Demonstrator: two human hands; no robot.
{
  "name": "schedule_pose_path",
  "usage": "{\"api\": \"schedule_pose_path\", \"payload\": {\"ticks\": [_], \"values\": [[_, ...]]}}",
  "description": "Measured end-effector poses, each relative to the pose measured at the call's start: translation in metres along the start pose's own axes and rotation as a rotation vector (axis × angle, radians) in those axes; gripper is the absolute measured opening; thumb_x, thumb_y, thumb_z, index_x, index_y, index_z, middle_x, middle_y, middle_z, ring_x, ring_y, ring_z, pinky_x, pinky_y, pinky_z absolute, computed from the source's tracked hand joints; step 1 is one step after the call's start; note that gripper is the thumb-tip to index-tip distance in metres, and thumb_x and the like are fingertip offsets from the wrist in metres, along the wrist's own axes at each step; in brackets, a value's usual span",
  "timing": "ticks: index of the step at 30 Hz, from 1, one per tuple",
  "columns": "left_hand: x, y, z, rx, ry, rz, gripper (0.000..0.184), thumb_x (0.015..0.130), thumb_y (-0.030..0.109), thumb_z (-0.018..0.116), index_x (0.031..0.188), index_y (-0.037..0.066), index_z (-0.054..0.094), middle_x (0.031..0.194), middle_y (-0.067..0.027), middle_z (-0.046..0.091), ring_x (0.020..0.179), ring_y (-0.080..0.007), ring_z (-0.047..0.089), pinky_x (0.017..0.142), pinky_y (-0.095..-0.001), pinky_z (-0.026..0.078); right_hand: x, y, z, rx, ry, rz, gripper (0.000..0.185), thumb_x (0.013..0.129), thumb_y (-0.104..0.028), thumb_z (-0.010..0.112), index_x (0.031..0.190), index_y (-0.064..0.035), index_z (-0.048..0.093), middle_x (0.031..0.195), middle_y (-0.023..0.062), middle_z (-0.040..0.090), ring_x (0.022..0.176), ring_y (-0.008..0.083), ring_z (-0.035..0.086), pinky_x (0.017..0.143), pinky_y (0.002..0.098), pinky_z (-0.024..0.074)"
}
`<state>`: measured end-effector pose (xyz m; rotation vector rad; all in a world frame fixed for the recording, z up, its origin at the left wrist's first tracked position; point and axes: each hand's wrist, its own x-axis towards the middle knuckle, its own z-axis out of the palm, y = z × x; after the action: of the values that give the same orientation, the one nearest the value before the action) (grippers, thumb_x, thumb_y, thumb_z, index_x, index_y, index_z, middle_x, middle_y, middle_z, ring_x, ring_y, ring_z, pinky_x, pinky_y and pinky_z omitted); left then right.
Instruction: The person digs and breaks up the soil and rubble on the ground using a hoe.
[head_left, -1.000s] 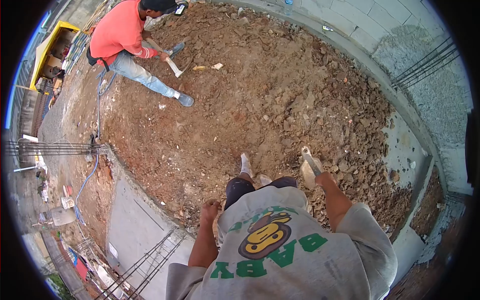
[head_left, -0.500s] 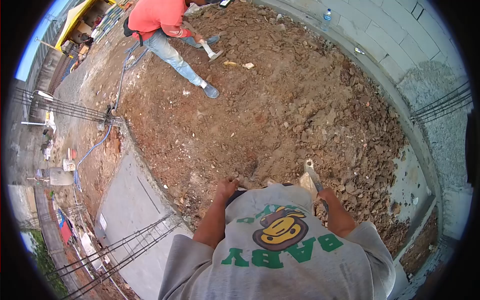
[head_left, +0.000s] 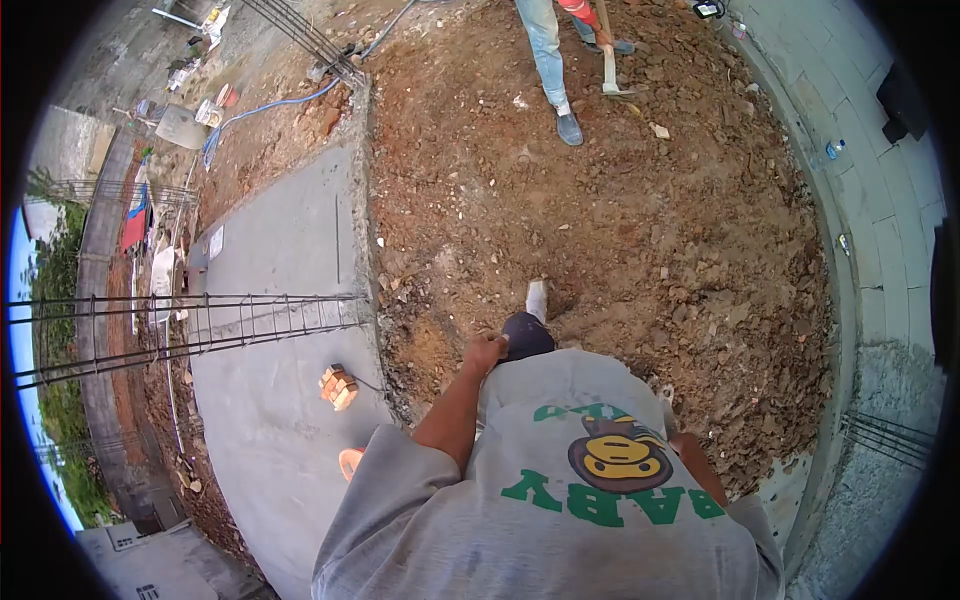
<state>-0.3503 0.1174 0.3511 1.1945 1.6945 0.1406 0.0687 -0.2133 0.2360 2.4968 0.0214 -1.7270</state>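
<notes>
My left hand (head_left: 487, 352) is closed beside the dark shorts (head_left: 527, 337) at my raised leg, and nothing shows in its fingers. A pale boot or sock (head_left: 537, 300) shows below that knee, on the brown soil (head_left: 620, 230). Of my right arm (head_left: 700, 468), only part shows at the edge of the grey shirt (head_left: 560, 520). The fingers of that hand are hidden, and what they hold cannot be seen.
A co-worker's legs (head_left: 545, 50) and a hoe-like tool (head_left: 610, 75) are at the top. Rebar (head_left: 200, 340) juts over a grey concrete slab (head_left: 270, 400) at left, where a pile of small blocks (head_left: 338, 388) stands. A block wall (head_left: 880, 220) runs along the right.
The view has turned left, bringing more of the slab and the block pile into sight. The hand tool seen earlier in my right hand is now out of sight. The co-worker appears farther right.
</notes>
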Motion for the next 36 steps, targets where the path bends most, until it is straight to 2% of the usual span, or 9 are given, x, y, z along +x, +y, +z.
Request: {"api": "schedule_pose_path", "payload": {"ticks": [1,9,12,15,21,24,25,29,36], "values": [[0.001,-0.017,0.004,-0.168,0.006,-0.044,0.026,0.086,0.026,0.062,0.083,0.002,0.069,0.072,-0.0084,0.068,0.067,-0.0162,0.065,0.066,-0.0322,0.051,0.000,-0.007,-0.003,-0.021,0.011,-0.012,0.024,0.076,-0.010,0.073,0.094,0.0059,0.068,0.083,0.0208,0.068,0.068,0.0326,0.067,0.058,0.0437,0.0546],[0.007,-0.122,0.018,0.149,0.104,-0.032,0.035,0.083,0.037,0.059,0.077,0.004,0.068,0.071,-0.0143,0.068,0.072,-0.0250,0.067,0.071,-0.0386,0.051,0.004,-0.067,-0.042,-0.193,0.129,-0.148,0.024,0.078,-0.009,0.070,0.093,0.0089,0.066,0.079,0.0223,0.067,0.065,0.0360,0.065,0.056,0.0452,0.0537],[-0.008,-0.105,0.012,0.048,0.073,-0.089,0.034,0.084,0.036,0.060,0.077,0.003,0.068,0.068,-0.0121,0.067,0.069,-0.0237,0.067,0.069,-0.0376,0.051,-0.079,-0.107,-0.061,-0.107,0.156,-0.189,0.024,0.080,-0.013,0.070,0.088,0.0094,0.066,0.079,0.0204,0.067,0.064,0.0303,0.067,0.061,0.0441,0.0534],[-0.022,-0.061,0.016,-0.063,0.075,-0.167,0.031,0.085,0.033,0.063,0.080,0.003,0.068,0.068,-0.0097,0.067,0.061,-0.0220,0.064,0.067,-0.0356,0.050,-0.077,-0.113,-0.077,-0.034,0.150,-0.008,0.024,0.081,-0.014,0.069,0.093,0.0071,0.067,0.080,0.0191,0.068,0.063,0.0282,0.067,0.063,0.0436,0.0538],[0.008,-0.043,0.015,0.060,0.020,-0.005,0.031,0.086,0.034,0.062,0.089,0.004,0.069,0.076,-0.0110,0.069,0.069,-0.0184,0.068,0.070,-0.0333,0.051,-0.011,-0.107,-0.068,-0.416,0.159,-0.107,0.028,0.081,-0.014,0.069,0.101,0.0054,0.067,0.082,0.0204,0.069,0.062,0.0273,0.068,0.063,0.0447,0.0548],[0.016,-0.039,0.006,-0.072,0.053,-0.048,0.030,0.085,0.032,0.062,0.092,0.004,0.068,0.078,-0.0118,0.069,0.073,-0.0197,0.069,0.071,-0.0339,0.051,-0.022,-0.112,-0.055,-0.384,0.220,-0.053,0.025,0.080,-0.012,0.071,0.096,0.0065,0.068,0.080,0.0191,0.070,0.063,0.0278,0.069,0.064,0.0443,0.0553],[0.018,-0.040,0.002,-0.114,0.068,-0.055,0.029,0.085,0.031,0.062,0.092,0.004,0.068,0.078,-0.0114,0.069,0.071,-0.0196,0.068,0.070,-0.0339,0.051,0.052,-0.083,-0.050,-0.724,0.218,-0.292,0.022,0.080,-0.010,0.071,0.094,0.0067,0.069,0.078,0.0183,0.070,0.063,0.0288,0.069,0.063,0.0442,0.0553],[0.020,-0.092,-0.012,-0.125,0.089,-0.089,0.025,0.085,0.027,0.061,0.090,0.003,0.068,0.075,-0.0094,0.068,0.065,-0.0187,0.066,0.066,-0.0333,0.052,0.008,-0.081,-0.048,-0.208,0.016,-0.071,0.021,0.077,-0.006,0.071,0.094,0.0056,0.069,0.074,0.0196,0.067,0.059,0.0313,0.066,0.057,0.0467,0.0522],[0.001,-0.156,0.006,-0.282,0.031,-0.245,0.028,0.086,0.029,0.059,0.089,0.002,0.069,0.077,-0.0102,0.070,0.075,-0.0196,0.066,0.072,-0.0335,0.051,-0.027,-0.066,-0.038,-0.086,0.091,-0.034,0.028,0.071,-0.005,0.075,0.095,0.0067,0.068,0.077,0.0215,0.067,0.058,0.0306,0.067,0.051,0.0461,0.0519]]}}
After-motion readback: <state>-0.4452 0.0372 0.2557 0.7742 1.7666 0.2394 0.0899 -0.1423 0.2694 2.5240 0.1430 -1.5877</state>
